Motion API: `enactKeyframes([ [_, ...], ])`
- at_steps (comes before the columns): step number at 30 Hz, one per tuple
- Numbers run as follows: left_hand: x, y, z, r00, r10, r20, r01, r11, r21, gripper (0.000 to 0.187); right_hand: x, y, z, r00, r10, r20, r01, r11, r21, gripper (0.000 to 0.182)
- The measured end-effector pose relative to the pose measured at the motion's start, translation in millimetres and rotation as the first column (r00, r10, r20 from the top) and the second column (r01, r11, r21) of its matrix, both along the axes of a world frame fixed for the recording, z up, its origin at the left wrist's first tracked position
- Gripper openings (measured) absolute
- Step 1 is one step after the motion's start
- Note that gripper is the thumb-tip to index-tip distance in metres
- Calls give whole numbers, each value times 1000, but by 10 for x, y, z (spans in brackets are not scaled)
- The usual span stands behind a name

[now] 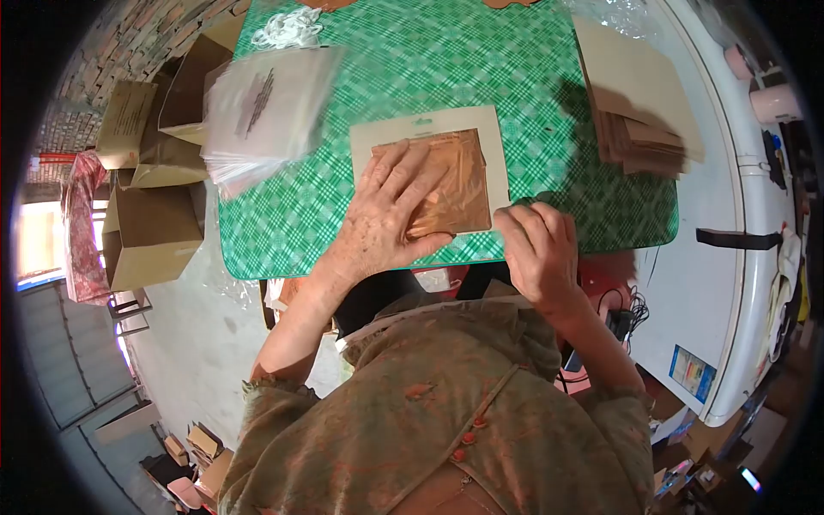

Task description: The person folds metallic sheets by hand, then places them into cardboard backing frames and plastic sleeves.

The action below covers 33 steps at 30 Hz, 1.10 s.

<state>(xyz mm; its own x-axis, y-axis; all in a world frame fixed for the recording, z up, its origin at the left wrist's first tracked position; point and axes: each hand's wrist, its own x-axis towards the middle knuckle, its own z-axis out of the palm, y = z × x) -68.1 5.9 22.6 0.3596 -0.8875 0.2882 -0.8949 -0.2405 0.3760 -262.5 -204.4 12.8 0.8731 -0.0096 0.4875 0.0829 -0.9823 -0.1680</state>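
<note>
My left hand [390, 202] lies flat, fingers stretched out, on a brown packet in clear, shiny wrapping [459, 193]. Beneath the packet is a cream backing card [369, 133] with a hanging slot at its far edge. My right hand [541, 249] is closed at the card's near right corner, its fingers curled and pressed together. What those fingertips hold, if anything, is hidden.
A green plaid cloth [446, 60] covers the table. Clear plastic sleeves [266, 112] are stacked at left, below white cords [289, 28]. Cream and brown cards [639, 94] are piled at right. Open cardboard boxes [154, 232] stand left of the table.
</note>
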Motion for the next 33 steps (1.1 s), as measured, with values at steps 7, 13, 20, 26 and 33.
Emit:
enactKeyframes([
  [7,3,-2,-5,1000,3,-15,-3,1000,0,92,-43,81,-45,1000,-20,17,20,999,-31,46],
  [13,15,-3,-2,1000,-10,-15,10,1000,-10,95,2,63,22,994,-68,-87,65,997,-35,59],
  [20,11,-4,-4,1000,-9,3,9,1000,-4,96,95,120,39,973,-50,-224,49,999,-9,92],
  [26,13,-26,8,1000,-9,13,9,1000,-1,95,221,131,126,947,-55,-316,48,998,-31,108],
  [33,-27,-71,72,996,-15,83,10,998,67,88,313,130,140,944,-69,-322,64,998,-27,114],
])
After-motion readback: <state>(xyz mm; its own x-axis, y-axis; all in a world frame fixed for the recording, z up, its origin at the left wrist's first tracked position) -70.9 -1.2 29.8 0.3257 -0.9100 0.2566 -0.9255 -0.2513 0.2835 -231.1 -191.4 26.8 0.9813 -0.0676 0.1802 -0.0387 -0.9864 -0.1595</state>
